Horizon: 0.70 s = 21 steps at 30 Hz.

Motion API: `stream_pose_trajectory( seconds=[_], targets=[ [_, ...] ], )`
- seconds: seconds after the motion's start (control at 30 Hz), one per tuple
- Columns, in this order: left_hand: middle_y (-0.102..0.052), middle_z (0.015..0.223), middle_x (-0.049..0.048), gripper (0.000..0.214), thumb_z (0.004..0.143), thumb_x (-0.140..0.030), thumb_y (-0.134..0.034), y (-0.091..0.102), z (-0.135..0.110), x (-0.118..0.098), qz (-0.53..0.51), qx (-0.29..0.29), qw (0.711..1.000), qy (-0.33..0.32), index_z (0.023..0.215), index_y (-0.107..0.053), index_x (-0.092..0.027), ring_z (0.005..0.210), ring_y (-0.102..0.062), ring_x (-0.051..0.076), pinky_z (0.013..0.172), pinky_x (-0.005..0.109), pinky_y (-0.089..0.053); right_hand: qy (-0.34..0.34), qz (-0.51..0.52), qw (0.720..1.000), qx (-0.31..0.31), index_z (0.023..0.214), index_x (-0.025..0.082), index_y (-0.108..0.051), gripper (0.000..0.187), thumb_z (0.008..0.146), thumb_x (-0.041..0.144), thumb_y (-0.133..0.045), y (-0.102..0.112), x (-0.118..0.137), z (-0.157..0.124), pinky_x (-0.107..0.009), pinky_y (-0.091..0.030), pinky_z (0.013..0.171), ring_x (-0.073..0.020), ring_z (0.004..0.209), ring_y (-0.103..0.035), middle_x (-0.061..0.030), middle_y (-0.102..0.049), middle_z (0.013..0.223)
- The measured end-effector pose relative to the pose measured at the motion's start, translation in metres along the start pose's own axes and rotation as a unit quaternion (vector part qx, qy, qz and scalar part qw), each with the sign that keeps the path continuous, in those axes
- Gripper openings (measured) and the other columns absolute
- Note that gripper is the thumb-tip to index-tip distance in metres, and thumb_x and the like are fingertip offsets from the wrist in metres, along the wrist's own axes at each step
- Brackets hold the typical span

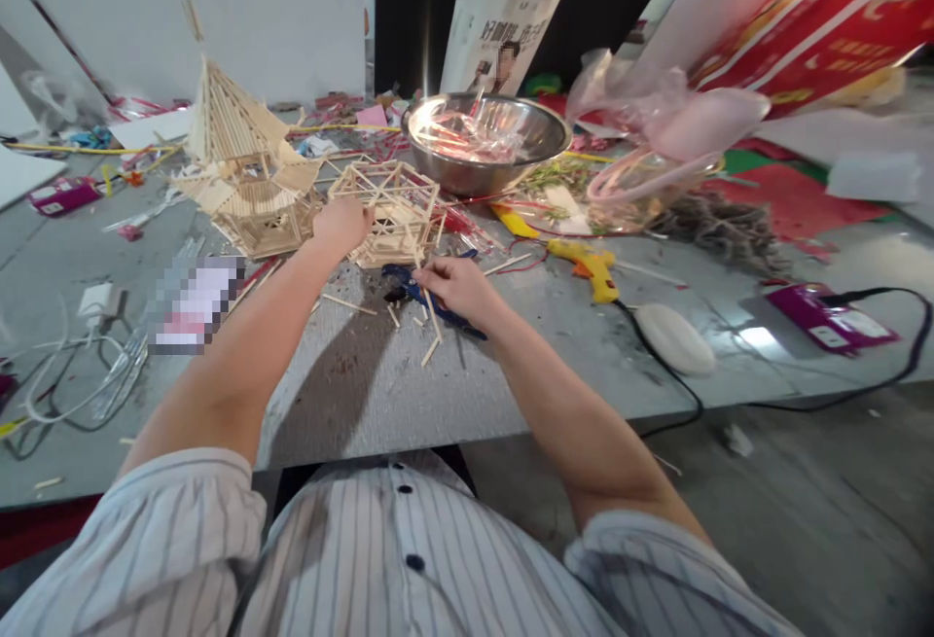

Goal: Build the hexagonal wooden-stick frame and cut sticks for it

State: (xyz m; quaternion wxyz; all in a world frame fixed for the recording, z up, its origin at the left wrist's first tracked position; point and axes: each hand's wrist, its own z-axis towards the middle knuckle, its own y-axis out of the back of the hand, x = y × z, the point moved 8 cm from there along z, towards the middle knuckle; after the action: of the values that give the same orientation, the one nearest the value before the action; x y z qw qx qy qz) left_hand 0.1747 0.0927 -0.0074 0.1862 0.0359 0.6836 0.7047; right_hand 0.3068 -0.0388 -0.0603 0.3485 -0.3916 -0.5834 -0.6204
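Right hand [453, 285]: thumb and fingers pinching what looks like a thin stick [432, 306], above blue pliers [465, 320]. Left hand [342, 227]: fingers curled at the open lattice frame [400, 211]; can't tell if it's gripping. Frame sits on the surface [415, 404], just right of the roofed model [248, 190]. Yellow glue gun [596, 272] lies further right. Step reads as stick prep/fitting; calls for a steady frame, careful stick alignment.

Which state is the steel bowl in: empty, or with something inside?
The steel bowl is not empty: crumpled clear plastic shows inside it. How deep the plastic goes, I cannot tell.
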Motion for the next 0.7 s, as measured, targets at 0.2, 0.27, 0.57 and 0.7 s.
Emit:
stream_pose_trajectory(
  seconds=[0.2, 0.27, 0.57, 0.7],
  targets=[
    [-0.067, 0.102, 0.0113, 0.035, 0.096, -0.035, -0.047, 0.035, -0.049, 0.011, -0.177, -0.176, 0.968, -0.038, 0.074, -0.066, -0.015, 0.097, -0.063, 0.02, 0.084, 0.026, -0.046, 0.01, -0.201, 0.977, 0.071, 0.071, 0.017, -0.062, 0.028, 0.086, 0.039, -0.053, -0.032, 0.006, -0.013, -0.024, -0.033, 0.061, -0.0107, 0.064, -0.051, -0.0011, -0.061, 0.068],
    [-0.064, 0.078, 0.0067, 0.035, 0.094, -0.034, -0.051, 0.032, -0.069, 0.016, -0.273, -0.153, 0.949, -0.04, 0.068, -0.063, -0.015, 0.075, -0.06, 0.014, 0.069, 0.022, -0.044, 0.011, -0.268, 0.959, 0.097, 0.079, 0.017, -0.066, 0.03, 0.087, 0.041, -0.051, -0.046, 0.005, -0.014, -0.025, -0.034, 0.063, -0.0129, 0.071, -0.056, -0.0032, -0.067, 0.076],
    [-0.056, 0.056, -0.0052, 0.017, 0.098, -0.026, -0.046, -0.038, -0.135, 0.023, -0.618, 0.15, 0.769, 0.062, 0.098, -0.061, -0.018, 0.033, -0.027, 0.002, 0.039, 0.02, -0.019, 0.012, -0.339, 0.934, 0.112, 0.091, 0.023, -0.07, 0.028, 0.087, 0.046, -0.054, -0.08, -0.01, -0.021, -0.029, -0.038, 0.067, -0.0219, 0.089, -0.063, -0.0092, -0.072, 0.099],
    [-0.064, 0.063, -0.0038, 0.014, 0.097, -0.026, -0.048, -0.054, -0.142, 0.032, -0.614, 0.124, 0.775, 0.082, 0.084, -0.049, -0.02, 0.035, -0.038, 0.003, 0.039, 0.02, -0.024, 0.02, -0.305, 0.95, 0.065, 0.086, 0.021, -0.069, 0.026, 0.086, 0.042, -0.054, -0.072, -0.013, -0.022, -0.029, -0.035, 0.066, -0.0196, 0.081, -0.061, -0.008, -0.071, 0.088]
  ],
)
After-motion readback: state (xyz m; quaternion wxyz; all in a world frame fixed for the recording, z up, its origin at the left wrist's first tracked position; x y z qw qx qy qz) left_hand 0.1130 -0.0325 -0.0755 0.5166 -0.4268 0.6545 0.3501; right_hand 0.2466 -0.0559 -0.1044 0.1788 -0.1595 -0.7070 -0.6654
